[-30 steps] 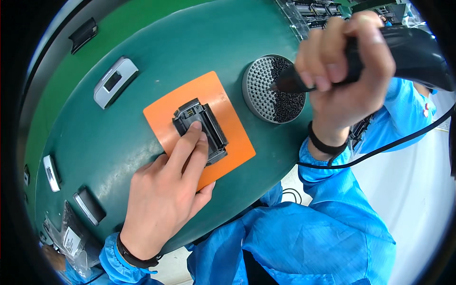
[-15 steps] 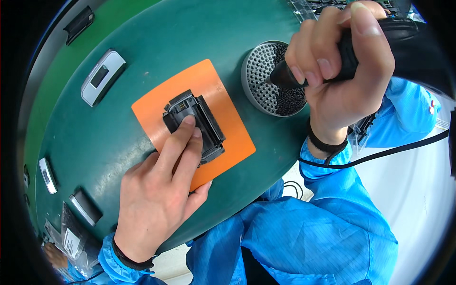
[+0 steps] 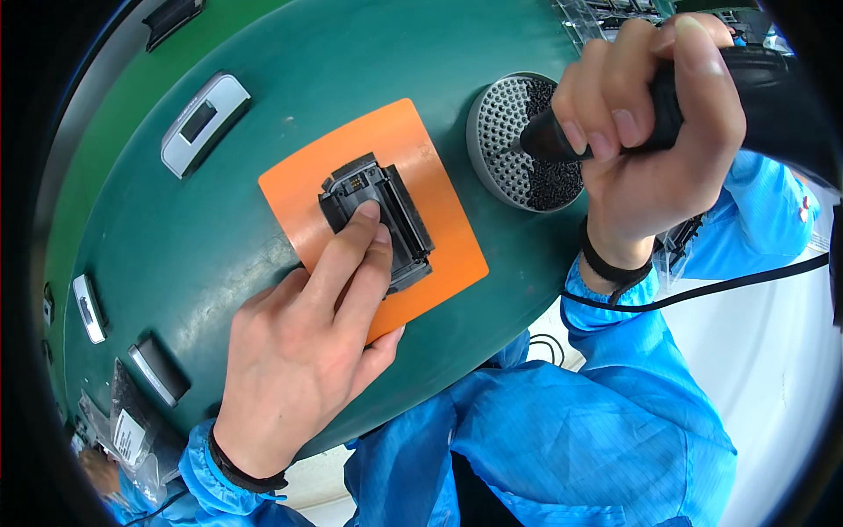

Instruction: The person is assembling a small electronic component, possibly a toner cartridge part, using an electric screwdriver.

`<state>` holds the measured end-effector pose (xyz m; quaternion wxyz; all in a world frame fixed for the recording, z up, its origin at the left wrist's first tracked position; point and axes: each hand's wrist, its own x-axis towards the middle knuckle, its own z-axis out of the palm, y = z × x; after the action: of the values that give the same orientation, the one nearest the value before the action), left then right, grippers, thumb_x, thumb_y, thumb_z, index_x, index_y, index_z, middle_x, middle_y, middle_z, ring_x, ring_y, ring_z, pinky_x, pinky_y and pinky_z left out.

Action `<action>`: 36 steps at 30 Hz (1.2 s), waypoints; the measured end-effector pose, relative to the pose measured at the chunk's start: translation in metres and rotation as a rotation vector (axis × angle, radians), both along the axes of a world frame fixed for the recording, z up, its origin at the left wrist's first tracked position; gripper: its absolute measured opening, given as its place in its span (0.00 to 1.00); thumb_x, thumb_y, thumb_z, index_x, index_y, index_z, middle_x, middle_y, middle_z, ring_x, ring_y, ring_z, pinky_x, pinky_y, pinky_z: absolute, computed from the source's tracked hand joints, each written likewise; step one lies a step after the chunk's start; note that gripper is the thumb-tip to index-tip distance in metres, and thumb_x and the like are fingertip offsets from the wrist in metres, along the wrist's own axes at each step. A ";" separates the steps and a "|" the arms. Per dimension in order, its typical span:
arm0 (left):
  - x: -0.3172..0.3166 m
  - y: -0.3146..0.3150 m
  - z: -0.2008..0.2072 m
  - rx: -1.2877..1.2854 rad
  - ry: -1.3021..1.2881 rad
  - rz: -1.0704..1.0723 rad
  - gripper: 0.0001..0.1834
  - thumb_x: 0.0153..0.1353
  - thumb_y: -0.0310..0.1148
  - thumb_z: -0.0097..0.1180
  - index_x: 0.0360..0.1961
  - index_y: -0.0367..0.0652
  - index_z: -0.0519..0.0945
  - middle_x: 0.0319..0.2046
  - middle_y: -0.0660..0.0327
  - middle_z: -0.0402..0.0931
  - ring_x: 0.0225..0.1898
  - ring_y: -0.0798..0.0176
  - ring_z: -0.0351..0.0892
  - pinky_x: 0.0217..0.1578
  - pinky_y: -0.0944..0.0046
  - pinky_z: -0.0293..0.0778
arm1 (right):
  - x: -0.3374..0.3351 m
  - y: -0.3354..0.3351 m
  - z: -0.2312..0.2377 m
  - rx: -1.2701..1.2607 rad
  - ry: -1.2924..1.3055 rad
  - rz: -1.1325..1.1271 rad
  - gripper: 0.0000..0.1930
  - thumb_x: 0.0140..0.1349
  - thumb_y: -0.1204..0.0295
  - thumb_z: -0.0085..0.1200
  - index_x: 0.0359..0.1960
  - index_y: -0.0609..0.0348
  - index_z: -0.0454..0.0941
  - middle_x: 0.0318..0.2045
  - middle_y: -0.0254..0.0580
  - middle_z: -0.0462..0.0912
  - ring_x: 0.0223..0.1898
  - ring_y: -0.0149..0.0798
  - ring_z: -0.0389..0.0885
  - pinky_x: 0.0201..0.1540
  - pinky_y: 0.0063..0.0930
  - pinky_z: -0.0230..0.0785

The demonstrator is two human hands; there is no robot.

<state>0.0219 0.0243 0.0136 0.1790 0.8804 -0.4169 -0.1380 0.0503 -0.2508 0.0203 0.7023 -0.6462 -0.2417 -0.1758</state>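
Observation:
A black plastic housing with a long slot and small gold contacts lies on an orange mat. My left hand presses it down with two fingertips near its middle, the thumb by the mat's lower edge. In my right hand is a black electric screwdriver, gripped with the fingers wrapped round it. Its nose points down into a round screw tray with a perforated plate, partly covered by small dark screws. The tip itself is hard to make out against the plate.
Grey-and-black covers lie at the left of the green table, with a plastic bag at lower left. A black cable runs by my right wrist. Clear trays of parts stand at the back right. Another person's hand shows at lower left.
The view has shifted a little, so table items appear slightly farther right. Both hands keep their holds; the screwdriver nose stays over the screw tray.

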 end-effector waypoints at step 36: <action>-0.003 0.008 -0.006 -0.108 -0.032 -0.018 0.36 0.49 0.36 0.73 0.59 0.37 0.74 0.59 0.59 0.72 0.32 0.55 0.83 0.35 0.60 0.81 | 0.017 0.078 0.008 0.026 -0.060 0.171 0.16 0.79 0.62 0.31 0.47 0.56 0.71 0.21 0.30 0.65 0.17 0.27 0.62 0.21 0.27 0.62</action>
<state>0.0193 0.0324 0.0080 0.2183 0.8678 -0.4344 -0.1031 0.0675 -0.1728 0.0278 0.7155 -0.6083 -0.3147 -0.1377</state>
